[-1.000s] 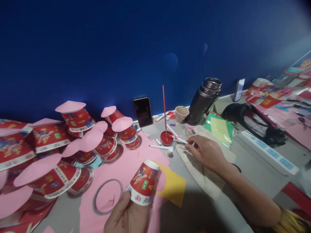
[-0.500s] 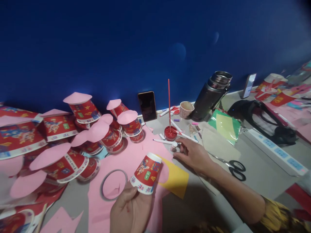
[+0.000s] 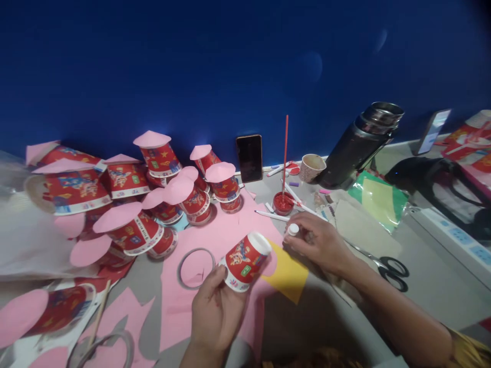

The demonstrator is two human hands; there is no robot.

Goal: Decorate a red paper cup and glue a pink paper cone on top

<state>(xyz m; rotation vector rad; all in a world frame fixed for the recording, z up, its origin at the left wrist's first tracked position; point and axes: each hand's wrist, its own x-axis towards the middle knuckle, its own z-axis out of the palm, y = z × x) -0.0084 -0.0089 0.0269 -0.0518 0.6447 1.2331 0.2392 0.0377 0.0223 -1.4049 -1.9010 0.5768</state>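
My left hand (image 3: pixel 218 312) is closed around the rim end of a red printed paper cup (image 3: pixel 245 261), which is tilted with its white base up and to the right. Above the sheet's right side, my right hand (image 3: pixel 320 243) pinches a small white-capped bottle (image 3: pixel 293 230); its body is mostly hidden by the fingers. Beneath the cup lie a pink paper sheet (image 3: pixel 178 306) and a yellow paper piece (image 3: pixel 289 286). A roll of tape (image 3: pixel 180 276) rests on the pink sheet beside my left hand.
Several red cups with pink cone tops (image 3: pixel 130 235) crowd the left. A dark phone (image 3: pixel 249 158) leans on the blue wall. Red paint pot (image 3: pixel 283 204), markers (image 3: pixel 272 215), a beige cup (image 3: pixel 312 168), thermos (image 3: pixel 360 145), scissors (image 3: pixel 393 271) and power strip (image 3: pixel 456 245) stand or lie rightward.
My right hand has taken hold of the white-capped bottle and lifted it from beside the paint pot toward the cup. In my left hand the cup has tilted further right. The view has swung left.
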